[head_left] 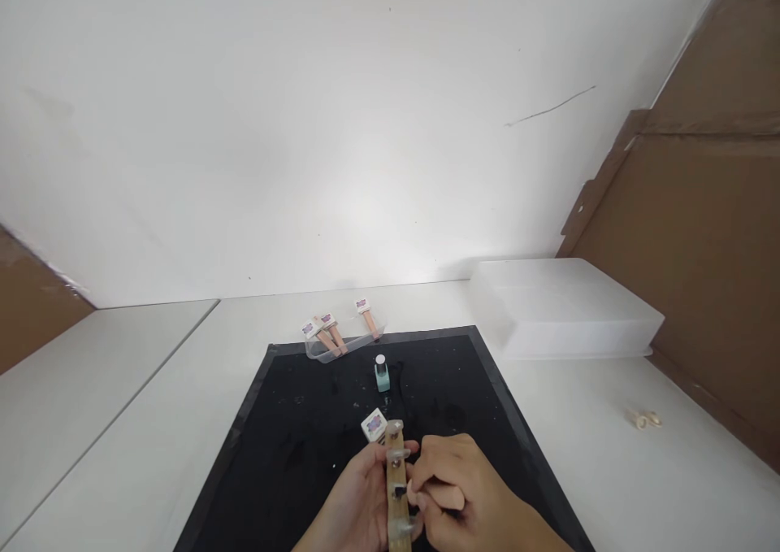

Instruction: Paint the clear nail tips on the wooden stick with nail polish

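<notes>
My left hand is wrapped round a narrow wooden strip, held over the mat and pointing away from me. Several clear, nail-shaped tips are fixed across the strip, and a dark spot shows near its middle. In my right hand, a peach-coloured brush cap is pinched close against the strip's right side; its brush end is too small to make out. Just beyond my left fingers is a white square bottle with a purple label. Farther back stands a teal nail polish bottle with a white cap.
A clear shallow tray at the mat's far edge holds several white bottles with peach caps. The black mat lies on a white table. To the right are a white translucent box and small beige rings. Brown cardboard stands at the side.
</notes>
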The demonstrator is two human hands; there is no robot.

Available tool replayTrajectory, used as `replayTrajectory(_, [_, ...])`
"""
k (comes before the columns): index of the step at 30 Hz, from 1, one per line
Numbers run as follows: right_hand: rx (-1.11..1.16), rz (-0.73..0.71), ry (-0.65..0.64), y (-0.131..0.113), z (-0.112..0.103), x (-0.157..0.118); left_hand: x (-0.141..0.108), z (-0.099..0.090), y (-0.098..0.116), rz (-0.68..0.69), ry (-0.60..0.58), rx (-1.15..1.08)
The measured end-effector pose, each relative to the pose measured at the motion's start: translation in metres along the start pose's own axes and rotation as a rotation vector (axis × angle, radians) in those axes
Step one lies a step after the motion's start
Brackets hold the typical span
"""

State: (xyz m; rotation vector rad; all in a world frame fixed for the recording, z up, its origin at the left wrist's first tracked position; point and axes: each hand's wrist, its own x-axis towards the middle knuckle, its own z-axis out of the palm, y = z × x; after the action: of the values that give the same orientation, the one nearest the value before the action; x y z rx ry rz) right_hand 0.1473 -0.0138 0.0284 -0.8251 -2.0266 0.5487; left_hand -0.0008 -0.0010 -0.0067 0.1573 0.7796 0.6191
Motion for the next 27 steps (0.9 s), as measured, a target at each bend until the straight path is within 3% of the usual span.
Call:
replayTrajectory(8, [-0.2,-0.193,-0.086,-0.004,-0.007,0.001,0.002,-0.002,0.001,-0.013,-0.008,-0.04])
replayTrajectory(16, [-0.273,-0.316,-0.088,0.001,-0.006,0.001,0.005,-0.002,0.001,-0.023,-0.017,-0.058])
replayTrajectory(27, [-0.333,-0.324,-0.135,0.011,-0.005,-0.007,0.004,-0.001,0.0,-0.033,-0.001,-0.039])
